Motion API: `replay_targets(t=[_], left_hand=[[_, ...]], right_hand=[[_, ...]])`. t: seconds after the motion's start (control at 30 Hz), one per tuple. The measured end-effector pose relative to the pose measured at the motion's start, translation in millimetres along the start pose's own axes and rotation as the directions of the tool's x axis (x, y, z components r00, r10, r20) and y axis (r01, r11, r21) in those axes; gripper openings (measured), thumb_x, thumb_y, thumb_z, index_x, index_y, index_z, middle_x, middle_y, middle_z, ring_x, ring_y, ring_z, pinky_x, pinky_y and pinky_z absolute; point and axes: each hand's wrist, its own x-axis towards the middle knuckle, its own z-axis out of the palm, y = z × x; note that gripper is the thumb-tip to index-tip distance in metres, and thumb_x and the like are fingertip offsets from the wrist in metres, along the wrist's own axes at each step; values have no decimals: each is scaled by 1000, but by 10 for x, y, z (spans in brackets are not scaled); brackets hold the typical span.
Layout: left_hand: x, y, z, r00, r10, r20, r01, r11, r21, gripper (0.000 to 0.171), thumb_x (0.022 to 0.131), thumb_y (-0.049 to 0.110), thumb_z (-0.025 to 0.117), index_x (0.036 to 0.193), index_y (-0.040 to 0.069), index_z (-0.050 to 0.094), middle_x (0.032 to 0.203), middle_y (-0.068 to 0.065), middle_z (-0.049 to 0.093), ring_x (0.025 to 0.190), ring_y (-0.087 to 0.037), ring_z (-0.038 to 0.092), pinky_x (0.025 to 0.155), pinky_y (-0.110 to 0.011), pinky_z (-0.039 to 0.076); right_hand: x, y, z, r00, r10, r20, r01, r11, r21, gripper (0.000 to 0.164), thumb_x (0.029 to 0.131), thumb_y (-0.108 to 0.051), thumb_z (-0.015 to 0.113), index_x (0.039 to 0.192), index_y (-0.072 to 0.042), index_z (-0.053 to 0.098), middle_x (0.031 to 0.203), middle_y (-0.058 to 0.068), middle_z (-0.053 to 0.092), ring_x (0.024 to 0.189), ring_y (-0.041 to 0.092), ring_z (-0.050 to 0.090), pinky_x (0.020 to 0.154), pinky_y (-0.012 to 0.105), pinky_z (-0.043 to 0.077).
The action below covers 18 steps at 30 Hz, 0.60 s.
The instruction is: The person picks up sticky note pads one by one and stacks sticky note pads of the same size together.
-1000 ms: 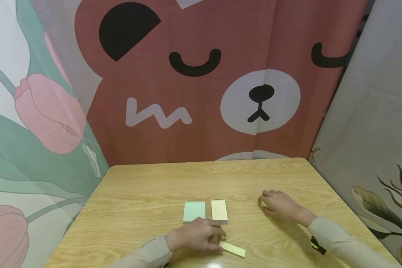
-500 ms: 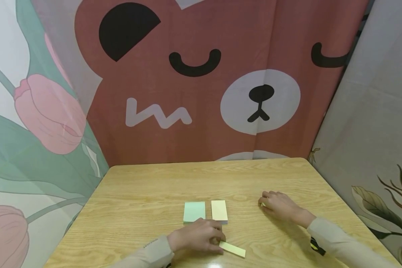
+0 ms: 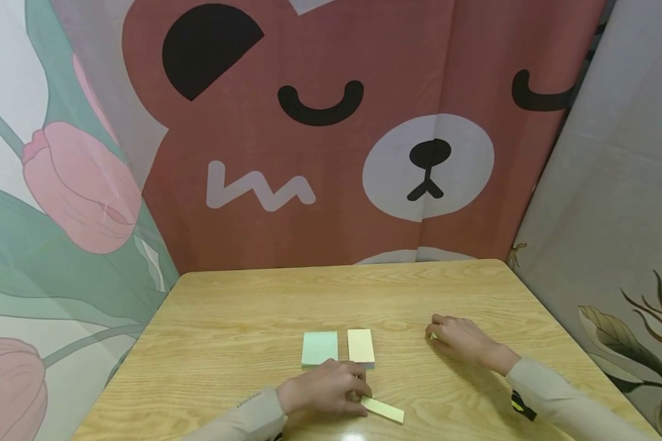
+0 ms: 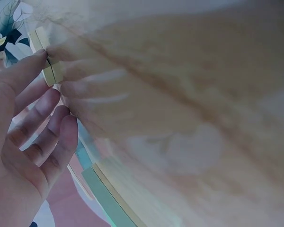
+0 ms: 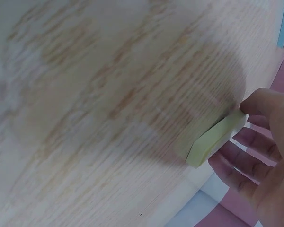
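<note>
My left hand (image 3: 331, 387) rests low over the table, thumb and fingertips pinching the near end of a narrow pale-yellow sticky note pad (image 3: 385, 410). In the left wrist view that pad (image 4: 40, 41) sits between thumb and forefinger, the other fingers loosely bent beside it. Farther right, my right hand (image 3: 466, 339) pinches another yellow sticky note pad (image 5: 215, 137), whose edge is on the table; the hand mostly covers it in the head view. Just beyond my left hand lie a green square sticky note pad (image 3: 320, 348) and a cream rectangular one (image 3: 360, 345).
The wooden table (image 3: 243, 306) has rounded far corners. Behind it hangs a curtain with a bear print (image 3: 331, 153). Floral curtains (image 3: 601, 214) close in both sides.
Almost nothing differs. Both hands keep their places on the pads, with only a very slight shift of the left hand to the right.
</note>
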Motion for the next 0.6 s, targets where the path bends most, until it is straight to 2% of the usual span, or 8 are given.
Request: replay_targets(t=[0.33, 0.6], left_hand=[[7, 27, -30, 1000, -8, 23, 7, 1000, 18, 26, 93, 40, 68, 108, 20, 75, 93, 13, 60, 77, 13, 49, 65, -2, 35], [20, 48, -64, 1000, -16, 26, 15, 999, 47, 23, 94, 34, 70, 108, 16, 74, 98, 12, 63, 75, 11, 45, 62, -2, 34]], right_hand=[[7, -12, -6, 1000, -4, -20, 5, 998, 59, 10, 85, -7, 77, 89, -12, 70, 83, -5, 51, 63, 1, 40, 49, 20, 37], [22, -11, -20, 999, 28, 40, -32, 994, 108, 8, 87, -8, 74, 93, -12, 70, 84, -4, 57, 65, 1, 47, 53, 23, 44]])
